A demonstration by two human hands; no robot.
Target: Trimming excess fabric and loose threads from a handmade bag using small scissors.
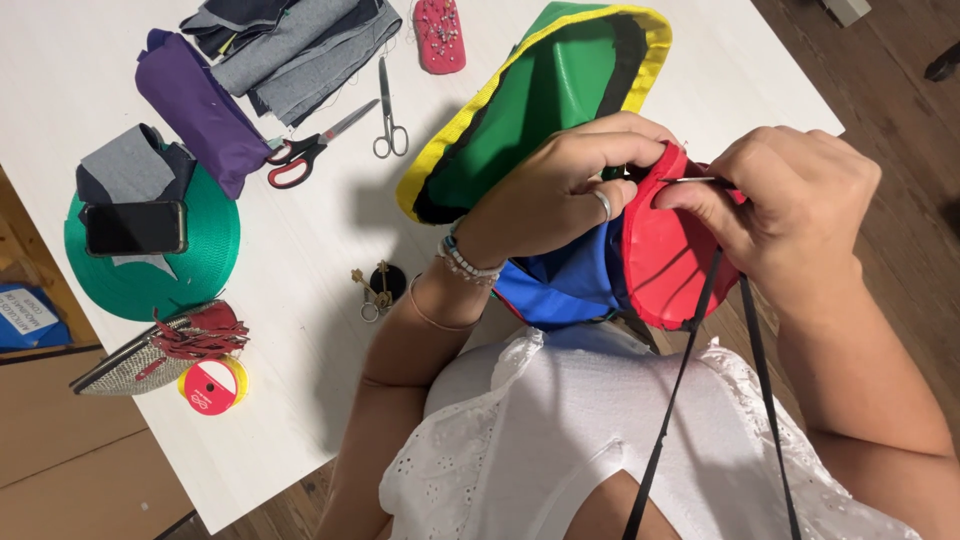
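**Both hands pinch the red panel at the table's near edge**

The left hand (560, 195) is closed on the red panel (665, 255), thumb and fingers curled over its top rim. The right hand (785, 205) is also closed, pinching the same rim from the other side, with a thin pin or needle (690, 180) between its fingertips. The panel belongs to a cloth piece with blue (565, 280) and green (540, 110) parts, held just above the lap, off the table (300, 260) edge.

A bare stretch of table lies left of the hands. Further off are keys (378, 290), two scissors (310, 148) (388, 115), a purple roll (200, 110) and a green spool (150, 265) bearing a phone (135, 228).

Two black straps (720, 400) run out of the bottom edge. The hands cover the panel's upper rim; how the pin sits in it cannot be made out.
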